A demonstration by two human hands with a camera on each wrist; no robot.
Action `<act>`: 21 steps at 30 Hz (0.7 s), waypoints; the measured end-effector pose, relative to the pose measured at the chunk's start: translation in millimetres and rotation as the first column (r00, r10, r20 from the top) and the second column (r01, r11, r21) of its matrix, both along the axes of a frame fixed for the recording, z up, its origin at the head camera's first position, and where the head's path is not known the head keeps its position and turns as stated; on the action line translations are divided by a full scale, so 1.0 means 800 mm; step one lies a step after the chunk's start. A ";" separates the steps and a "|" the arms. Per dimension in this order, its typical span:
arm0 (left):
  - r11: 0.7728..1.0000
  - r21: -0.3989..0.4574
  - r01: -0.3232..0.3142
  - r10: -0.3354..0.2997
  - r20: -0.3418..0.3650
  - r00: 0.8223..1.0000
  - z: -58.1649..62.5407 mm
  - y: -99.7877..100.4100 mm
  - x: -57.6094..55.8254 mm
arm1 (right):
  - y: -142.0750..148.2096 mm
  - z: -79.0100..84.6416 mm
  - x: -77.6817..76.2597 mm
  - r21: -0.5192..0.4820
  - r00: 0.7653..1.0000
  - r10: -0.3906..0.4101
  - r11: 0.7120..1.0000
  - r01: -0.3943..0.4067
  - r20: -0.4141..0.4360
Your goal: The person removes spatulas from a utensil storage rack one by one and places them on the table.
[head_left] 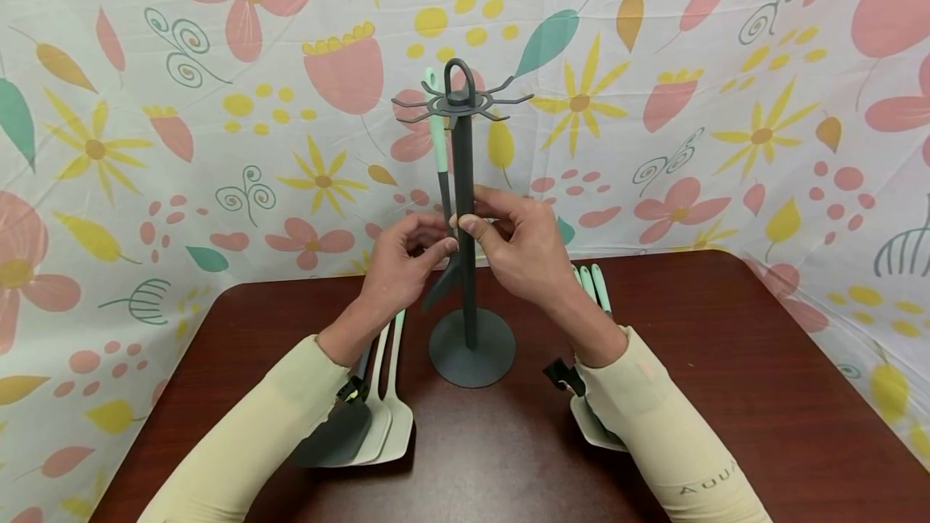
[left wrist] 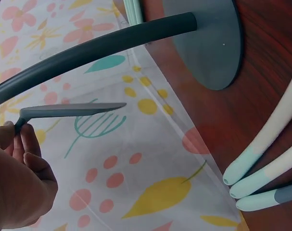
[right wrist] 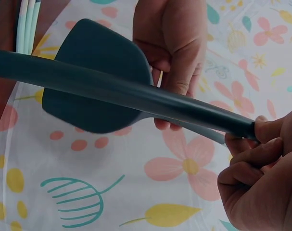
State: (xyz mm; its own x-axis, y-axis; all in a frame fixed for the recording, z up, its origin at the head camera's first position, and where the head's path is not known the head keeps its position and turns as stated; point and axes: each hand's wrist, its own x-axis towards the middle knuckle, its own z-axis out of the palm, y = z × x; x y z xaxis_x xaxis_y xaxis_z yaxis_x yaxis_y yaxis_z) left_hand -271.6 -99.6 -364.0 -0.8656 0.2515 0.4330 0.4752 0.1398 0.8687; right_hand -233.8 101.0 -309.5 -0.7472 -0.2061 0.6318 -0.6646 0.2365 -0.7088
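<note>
In the middle of the table stands a dark grey utensil stand (head_left: 463, 160), with a round base and a ring of hooks on top. Beside its pole is an upright spatula (head_left: 439, 144) with a mint handle and dark grey shaft. Its handle end reaches up at the left-rear hooks. My left hand (head_left: 403, 265) pinches the shaft just above the broad dark spatula head (right wrist: 88, 53). On the pole, my right hand (head_left: 530, 244) grips around the middle with thumb and fingers, close to the shaft. The pole crosses in front of the spatula in the right wrist view.
Left of the base lie a dark spatula (head_left: 341, 434) and beige utensils (head_left: 400, 426). Several mint handles (head_left: 599, 289) and a beige utensil head (head_left: 592, 430) show around my right forearm. A flowered cloth (head_left: 654, 144) hangs behind the dark wooden table (head_left: 494, 458).
</note>
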 end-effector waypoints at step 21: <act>0.997 -0.059 -0.052 0.050 -0.032 0.998 -0.008 -0.022 0.008 | -0.001 -0.001 0.001 0.017 1.000 -0.028 0.999 0.027 0.005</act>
